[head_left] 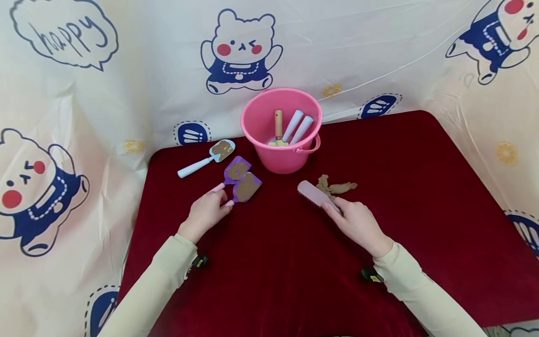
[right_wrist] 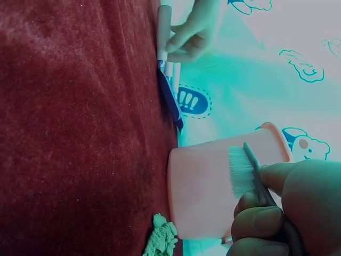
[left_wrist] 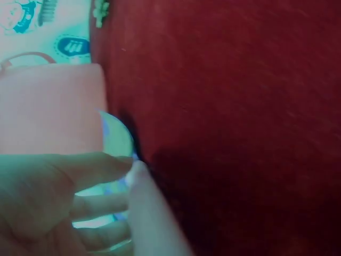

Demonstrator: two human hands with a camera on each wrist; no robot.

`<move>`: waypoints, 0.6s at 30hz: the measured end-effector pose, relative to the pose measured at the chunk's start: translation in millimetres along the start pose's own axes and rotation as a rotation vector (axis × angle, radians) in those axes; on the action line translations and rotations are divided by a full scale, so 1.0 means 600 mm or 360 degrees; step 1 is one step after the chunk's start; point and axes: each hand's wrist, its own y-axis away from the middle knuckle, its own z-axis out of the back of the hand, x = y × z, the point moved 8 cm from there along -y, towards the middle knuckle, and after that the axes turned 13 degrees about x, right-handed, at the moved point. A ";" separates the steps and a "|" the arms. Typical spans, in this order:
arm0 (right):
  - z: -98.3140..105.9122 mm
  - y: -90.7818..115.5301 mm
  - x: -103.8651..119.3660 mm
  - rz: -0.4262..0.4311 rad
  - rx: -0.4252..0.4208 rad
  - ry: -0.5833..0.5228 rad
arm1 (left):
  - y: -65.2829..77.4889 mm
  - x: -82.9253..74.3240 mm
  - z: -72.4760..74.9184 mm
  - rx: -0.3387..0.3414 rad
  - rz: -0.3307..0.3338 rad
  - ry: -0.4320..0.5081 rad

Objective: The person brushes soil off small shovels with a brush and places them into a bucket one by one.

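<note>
My left hand (head_left: 206, 213) pinches the pink handle of the nearer purple toy shovel (head_left: 247, 187). Just beyond it lies another purple toy shovel (head_left: 236, 169), its pink handle running close to my fingers. Both blades carry brown patches. In the left wrist view, thumb and fingers (left_wrist: 101, 173) meet at the handle (left_wrist: 154, 213). My right hand (head_left: 358, 224) grips a pale pink brush (head_left: 312, 193) by its handle. Pale bristles of the brush (right_wrist: 244, 172) show in the right wrist view. Beside the brush lies a crumpled tan thing (head_left: 343, 188), its kind unclear.
A pink bucket (head_left: 281, 159) stands at the table's back edge, holding a wooden-handled tool (head_left: 278, 124) and two white-handled ones. A light blue trowel (head_left: 195, 167) with a brown patch lies at the back left. Dark red cloth (head_left: 269, 281) covers the table; a printed curtain (head_left: 358, 42) hangs behind.
</note>
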 end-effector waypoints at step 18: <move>-0.007 -0.001 0.003 -0.0014 0.0031 0.0064 | 0.003 0.021 -0.059 0.0484 0.0087 0.0850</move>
